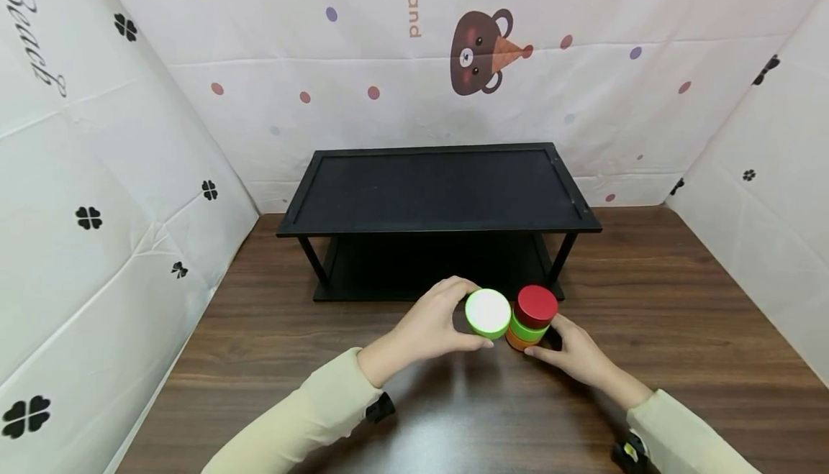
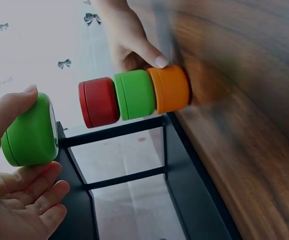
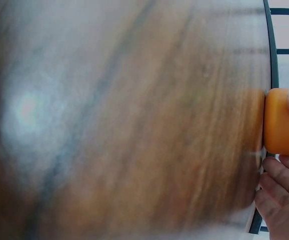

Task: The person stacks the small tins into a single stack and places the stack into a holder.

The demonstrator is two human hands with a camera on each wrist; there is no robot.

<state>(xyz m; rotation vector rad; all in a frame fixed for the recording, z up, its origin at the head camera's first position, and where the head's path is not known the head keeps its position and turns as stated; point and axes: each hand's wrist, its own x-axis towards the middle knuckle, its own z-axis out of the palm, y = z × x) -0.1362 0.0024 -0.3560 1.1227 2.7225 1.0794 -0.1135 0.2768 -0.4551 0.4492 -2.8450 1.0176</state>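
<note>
My left hand [image 1: 432, 325] pinches a small round green container [image 2: 30, 131] between thumb and fingers, lifted clear of the table. Its flat white face [image 1: 488, 311] shows in the head view. Just right of it stands a stack: a red container [image 1: 537, 305] on top, a second green container [image 2: 135, 94] in the middle and an orange container [image 2: 169, 89] at the bottom on the table. My right hand [image 1: 578, 352] holds the orange one, thumb on its near side and fingers behind. A gap separates the lifted green container from the red one in the left wrist view.
Behind the hands stands a low black two-tier shelf [image 1: 434, 190] on the dark wooden table [image 1: 272, 380]. White printed cloth [image 1: 363, 121] hangs at the back and along both sides. Black straps sit at both wrists.
</note>
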